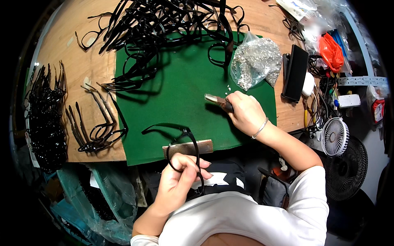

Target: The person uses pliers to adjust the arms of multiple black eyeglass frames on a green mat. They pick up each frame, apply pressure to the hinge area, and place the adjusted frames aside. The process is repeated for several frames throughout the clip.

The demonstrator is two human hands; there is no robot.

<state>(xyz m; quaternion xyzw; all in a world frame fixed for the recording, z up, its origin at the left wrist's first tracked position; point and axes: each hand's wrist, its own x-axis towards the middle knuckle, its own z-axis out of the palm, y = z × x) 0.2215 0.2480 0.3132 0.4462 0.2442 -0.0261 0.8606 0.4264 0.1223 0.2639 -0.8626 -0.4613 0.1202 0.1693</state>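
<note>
My left hand (178, 180) is closed around a black glasses frame (184, 149), pinching it at the near lens rim, just above my lap at the near edge of the desk (82, 61). The frame sits over a flat metal file (188, 147) lying at the edge of the green mat (176, 94) — I can't tell if they touch. My right hand (244, 110) is gripping pliers (217, 101) on the mat, near a clear bag of small metal parts (256, 61); a few loose bits (228, 87) lie just beside the tip.

Risks, as I judge them: the grip on the frame is at one rim only, so the free end could swing or twist and slip out of my fingers. The pliers could scratch the plastic if they come in at an angle. The loose bits are tiny and could get knocked off the mat by my right wrist.

Orientation: the frame's front runs roughly near-to-far, from my fingers up toward the mat, and one arm sweeps out to the left over the mat. The pliers lie mostly left-right, tip pointing left and slightly away from me.

Around — a big tangle of black frames (164, 24) at the far side, more frames (96, 123) to the left, a small white fan (334, 136) on the right.
</note>
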